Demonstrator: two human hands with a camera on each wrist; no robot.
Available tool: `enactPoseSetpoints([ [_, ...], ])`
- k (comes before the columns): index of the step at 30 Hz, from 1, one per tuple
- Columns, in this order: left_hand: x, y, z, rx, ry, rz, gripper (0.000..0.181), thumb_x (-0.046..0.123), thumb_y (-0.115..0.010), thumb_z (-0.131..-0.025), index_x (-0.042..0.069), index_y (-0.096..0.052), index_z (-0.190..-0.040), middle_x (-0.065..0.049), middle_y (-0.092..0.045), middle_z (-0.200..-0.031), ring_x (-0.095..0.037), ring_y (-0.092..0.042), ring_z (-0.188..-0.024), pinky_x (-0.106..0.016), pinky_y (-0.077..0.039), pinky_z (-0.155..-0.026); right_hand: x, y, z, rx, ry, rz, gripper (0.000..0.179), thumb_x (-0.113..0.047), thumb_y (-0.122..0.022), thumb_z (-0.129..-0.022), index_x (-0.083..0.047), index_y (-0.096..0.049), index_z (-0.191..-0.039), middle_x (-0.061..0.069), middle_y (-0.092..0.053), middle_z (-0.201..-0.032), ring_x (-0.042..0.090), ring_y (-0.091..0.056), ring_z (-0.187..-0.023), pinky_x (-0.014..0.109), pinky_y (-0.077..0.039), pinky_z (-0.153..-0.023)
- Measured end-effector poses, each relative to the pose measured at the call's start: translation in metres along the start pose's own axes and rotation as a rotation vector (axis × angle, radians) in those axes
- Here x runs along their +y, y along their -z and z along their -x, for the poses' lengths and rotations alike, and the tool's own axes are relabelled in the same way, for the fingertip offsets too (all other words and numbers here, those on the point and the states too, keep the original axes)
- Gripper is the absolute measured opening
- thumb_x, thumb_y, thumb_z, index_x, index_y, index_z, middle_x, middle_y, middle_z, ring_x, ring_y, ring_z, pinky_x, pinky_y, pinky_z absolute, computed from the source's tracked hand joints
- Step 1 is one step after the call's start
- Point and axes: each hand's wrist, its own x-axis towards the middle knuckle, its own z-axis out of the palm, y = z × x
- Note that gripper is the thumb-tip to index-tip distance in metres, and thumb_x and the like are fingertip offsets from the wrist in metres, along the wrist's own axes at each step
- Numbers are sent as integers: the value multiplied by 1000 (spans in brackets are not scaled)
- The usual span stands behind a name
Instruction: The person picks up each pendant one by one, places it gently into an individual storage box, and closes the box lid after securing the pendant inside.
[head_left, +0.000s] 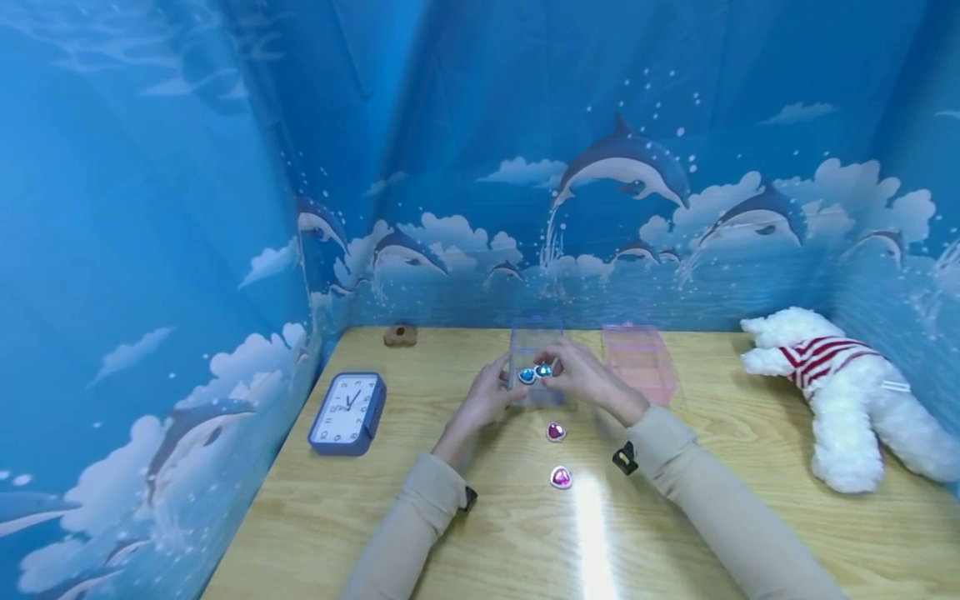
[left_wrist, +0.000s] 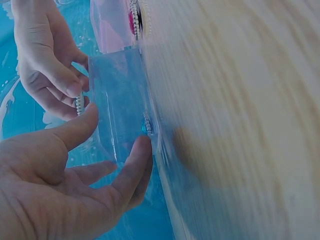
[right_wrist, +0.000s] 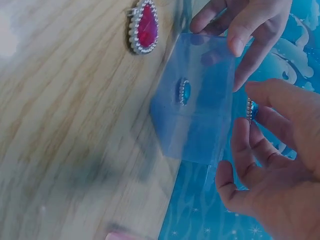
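One blue gem (right_wrist: 185,93) sits inside the clear box (right_wrist: 192,135); a second gem (head_left: 543,370) is pinched by the right hand's (head_left: 583,372) fingers just above it. The left hand's (head_left: 486,393) fingers grip the box's left side. Right of it: a pink box (head_left: 641,362); nearer the person, two pink gems (head_left: 561,477).
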Motion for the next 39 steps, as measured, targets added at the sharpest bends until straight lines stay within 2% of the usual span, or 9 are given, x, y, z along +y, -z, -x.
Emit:
enactPoseSetpoints([
  [7, 4, -1, 1, 9, 0, -12, 83, 17, -78, -95, 9, -33, -165, -20, -67, -125, -24, -66, -98, -35, -62, -83, 4, -1, -1, -5, 41, 73, 33, -10, -80, -88, -3, -74, -120, 13, -71, -114, 22, -67, -98, 35, -62, -83],
  [10, 4, -2, 1, 10, -2, -17, 84, 17, -78, -95, 9, -32, -165, -20, -67, -126, -24, -66, -99, -36, -62, -84, 6, -1, 0, -11, 37, 140, 33, -15, -82, -89, -9, -74, -121, 10, -72, -118, 28, -66, -110, 49, -60, -95],
  [15, 5, -3, 2, 8, -6, -13, 84, 17, -78, -95, 9, -32, -165, -20, -66, -126, -24, -65, -100, -35, -62, -83, 6, 4, 0, -49, -7, 199, 35, -22, -81, -90, -15, -75, -124, 8, -71, -129, 37, -60, -127, 70, -48, -107],
  [18, 5, -4, 2, 9, -9, -9, 83, 17, -78, -95, 10, -33, -165, -19, -66, -125, -24, -65, -100, -34, -61, -83, 7, 6, 0, -71, -17, 200, 34, -23, -80, -91, -15, -75, -124, 10, -69, -135, 40, -57, -131, 74, -44, -109],
  [21, 6, -6, 2, 9, -8, -2, 82, 17, -78, -96, 10, -34, -165, -19, -66, -124, -23, -65, -99, -34, -61, -82, 10, 8, 1, -63, -22, 179, 34, -22, -79, -93, -13, -74, -125, 12, -70, -132, 39, -60, -126, 68, -49, -107],
  [25, 5, -7, 2, 10, -1, 17, 82, 15, -77, -95, 11, -34, -165, -19, -66, -123, -23, -65, -96, -33, -61, -79, 13, 11, 7, 6, -34, 100, 34, -21, -74, -98, -9, -72, -129, 14, -72, -123, 34, -64, -114, 56, -57, -97],
  [27, 5, -7, 2, 13, 1, 21, 82, 15, -78, -95, 11, -34, -165, -19, -66, -123, -23, -65, -95, -33, -62, -78, 13, 15, 14, 58, -52, 38, 34, -20, -70, -101, -7, -69, -132, 16, -70, -124, 34, -64, -113, 55, -58, -96],
  [34, 3, -5, 3, 10, -2, 35, 82, 15, -77, -96, 11, -33, -165, -19, -62, -128, -26, -64, -104, -39, -61, -90, 17, 30, 46, 253, -87, -201, 47, -26, -47, -114, 3, -47, -151, 25, -55, -139, 39, -55, -125, 58, -50, -107],
  [39, 1, -4, 10, 47, 12, 24, 84, 22, -79, -95, 10, -33, -164, -19, -59, -134, -31, -62, -115, -49, -58, -101, 24, 39, 66, 394, -119, -242, 55, -29, -45, -114, 3, -34, -158, 29, -43, -151, 44, -47, -135, 64, -42, -115],
])
